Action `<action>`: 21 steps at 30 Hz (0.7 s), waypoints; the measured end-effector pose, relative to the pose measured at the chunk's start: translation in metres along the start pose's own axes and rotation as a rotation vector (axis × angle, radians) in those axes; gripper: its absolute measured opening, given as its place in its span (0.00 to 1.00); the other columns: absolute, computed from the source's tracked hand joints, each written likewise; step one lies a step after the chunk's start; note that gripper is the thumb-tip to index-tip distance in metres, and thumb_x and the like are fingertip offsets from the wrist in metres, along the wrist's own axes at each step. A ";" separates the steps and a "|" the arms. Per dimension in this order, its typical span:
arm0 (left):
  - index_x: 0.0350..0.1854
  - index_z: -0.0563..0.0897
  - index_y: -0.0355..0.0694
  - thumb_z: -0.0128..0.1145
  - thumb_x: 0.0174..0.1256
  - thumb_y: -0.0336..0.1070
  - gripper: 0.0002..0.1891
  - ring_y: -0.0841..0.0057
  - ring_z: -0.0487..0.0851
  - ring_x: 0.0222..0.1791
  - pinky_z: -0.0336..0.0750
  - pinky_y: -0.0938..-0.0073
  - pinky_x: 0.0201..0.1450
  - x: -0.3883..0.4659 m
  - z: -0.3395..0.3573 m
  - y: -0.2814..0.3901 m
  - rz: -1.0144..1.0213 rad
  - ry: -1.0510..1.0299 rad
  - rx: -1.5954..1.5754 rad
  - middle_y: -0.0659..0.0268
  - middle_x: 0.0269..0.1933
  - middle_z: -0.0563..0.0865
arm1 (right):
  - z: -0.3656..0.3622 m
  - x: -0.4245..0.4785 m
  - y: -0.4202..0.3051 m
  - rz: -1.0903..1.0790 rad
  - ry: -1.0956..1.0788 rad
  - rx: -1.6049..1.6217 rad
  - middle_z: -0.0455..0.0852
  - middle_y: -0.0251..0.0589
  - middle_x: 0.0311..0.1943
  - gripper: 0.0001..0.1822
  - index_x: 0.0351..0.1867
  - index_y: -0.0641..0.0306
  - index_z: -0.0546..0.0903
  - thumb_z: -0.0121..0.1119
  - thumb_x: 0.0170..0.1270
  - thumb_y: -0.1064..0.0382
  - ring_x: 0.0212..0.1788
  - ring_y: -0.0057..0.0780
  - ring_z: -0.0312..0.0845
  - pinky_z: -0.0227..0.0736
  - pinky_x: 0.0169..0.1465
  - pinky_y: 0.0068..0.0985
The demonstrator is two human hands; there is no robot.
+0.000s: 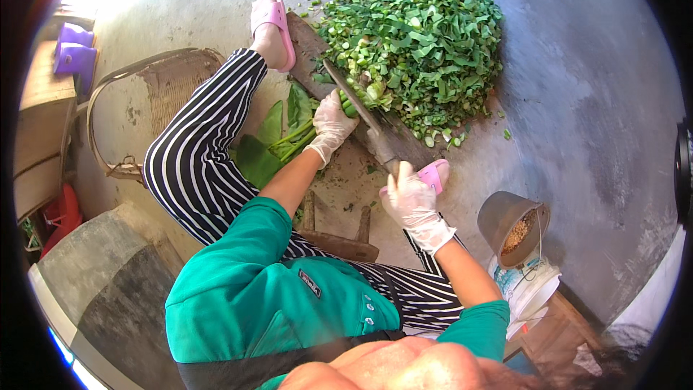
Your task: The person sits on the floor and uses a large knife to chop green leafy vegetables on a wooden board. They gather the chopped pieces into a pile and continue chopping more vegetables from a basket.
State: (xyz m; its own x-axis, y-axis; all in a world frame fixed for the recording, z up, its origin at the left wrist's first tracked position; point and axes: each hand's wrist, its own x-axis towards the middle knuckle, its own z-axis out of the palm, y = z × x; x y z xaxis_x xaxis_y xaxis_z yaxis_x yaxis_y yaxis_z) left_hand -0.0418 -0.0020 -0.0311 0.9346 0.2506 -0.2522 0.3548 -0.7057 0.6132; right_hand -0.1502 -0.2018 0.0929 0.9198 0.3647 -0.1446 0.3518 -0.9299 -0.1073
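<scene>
My left hand (pixel 333 122), in a thin translucent glove, grips a bundle of green leafy stalks (pixel 298 141). Their broad leaves trail down to the left, and the cut ends point at the heap. In my right hand (pixel 414 197), gloved the same way, is the handle of a large knife (pixel 354 100). Its long blade stands at the stalk ends, close beside my left fingers. Beneath both lies a dark wooden board (pixel 400 138), set at a slant on the floor. A big heap of chopped greens (pixel 417 43) covers the board's far side and spreads beyond it.
My feet in pink sandals (pixel 280 32) flank the board. A woven basket (pixel 176 84) with a hoop handle lies left. At right a dark bucket (pixel 501 222) holds grain-like bits, next to white buckets (pixel 528 281). A low wooden stool (pixel 341 244) is under me. Purple boots (pixel 76 57) stand far left.
</scene>
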 end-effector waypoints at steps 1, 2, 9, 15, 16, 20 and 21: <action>0.52 0.72 0.39 0.74 0.38 0.43 0.36 0.55 0.79 0.49 0.76 0.60 0.50 0.001 -0.002 0.001 -0.028 -0.033 0.022 0.54 0.46 0.81 | 0.013 -0.004 0.015 -0.043 0.037 0.007 0.76 0.38 0.16 0.14 0.37 0.63 0.69 0.56 0.66 0.55 0.17 0.36 0.79 0.73 0.18 0.34; 0.51 0.72 0.39 0.73 0.39 0.41 0.34 0.55 0.79 0.49 0.76 0.59 0.50 0.003 -0.004 0.001 -0.048 -0.091 0.026 0.54 0.46 0.81 | 0.031 0.004 0.032 0.097 -0.149 -0.041 0.77 0.42 0.17 0.13 0.38 0.63 0.69 0.56 0.66 0.56 0.20 0.41 0.80 0.74 0.21 0.36; 0.45 0.73 0.42 0.71 0.41 0.39 0.27 0.54 0.80 0.45 0.76 0.56 0.47 -0.011 -0.005 -0.007 0.106 0.061 -0.025 0.54 0.42 0.82 | -0.022 0.036 0.001 0.629 -0.359 0.707 0.84 0.59 0.30 0.19 0.48 0.68 0.69 0.52 0.68 0.54 0.34 0.55 0.83 0.77 0.36 0.44; 0.43 0.75 0.39 0.72 0.45 0.47 0.27 0.53 0.82 0.41 0.76 0.55 0.43 0.012 -0.005 -0.003 -0.011 0.004 -0.257 0.53 0.37 0.83 | -0.145 0.078 -0.075 0.043 -0.359 0.275 0.83 0.53 0.21 0.21 0.38 0.73 0.71 0.54 0.66 0.51 0.26 0.48 0.84 0.78 0.30 0.40; 0.44 0.75 0.39 0.73 0.44 0.48 0.28 0.53 0.83 0.41 0.76 0.56 0.43 0.017 -0.005 -0.004 -0.021 -0.052 -0.216 0.53 0.37 0.83 | -0.149 0.078 -0.079 0.114 -0.401 0.231 0.84 0.52 0.22 0.21 0.38 0.71 0.71 0.54 0.66 0.50 0.25 0.47 0.84 0.78 0.29 0.40; 0.47 0.76 0.39 0.74 0.40 0.49 0.31 0.53 0.83 0.44 0.76 0.58 0.46 0.023 0.013 -0.017 -0.026 -0.017 -0.226 0.53 0.40 0.84 | -0.142 0.078 -0.081 0.201 -0.437 0.136 0.83 0.50 0.21 0.21 0.39 0.69 0.70 0.57 0.64 0.49 0.24 0.47 0.83 0.76 0.30 0.42; 0.47 0.76 0.39 0.74 0.41 0.48 0.31 0.53 0.83 0.44 0.76 0.58 0.46 0.023 0.021 -0.023 -0.019 0.007 -0.234 0.53 0.40 0.85 | -0.139 0.076 -0.083 0.274 -0.520 0.135 0.82 0.49 0.18 0.22 0.41 0.69 0.71 0.58 0.63 0.48 0.23 0.47 0.82 0.74 0.32 0.43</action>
State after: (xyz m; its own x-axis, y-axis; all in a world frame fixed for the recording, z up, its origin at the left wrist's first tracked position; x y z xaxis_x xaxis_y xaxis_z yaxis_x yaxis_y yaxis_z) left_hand -0.0289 0.0061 -0.0662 0.9276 0.2676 -0.2607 0.3676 -0.5286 0.7652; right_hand -0.0848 -0.1037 0.2278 0.7564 0.1201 -0.6430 0.0579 -0.9914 -0.1170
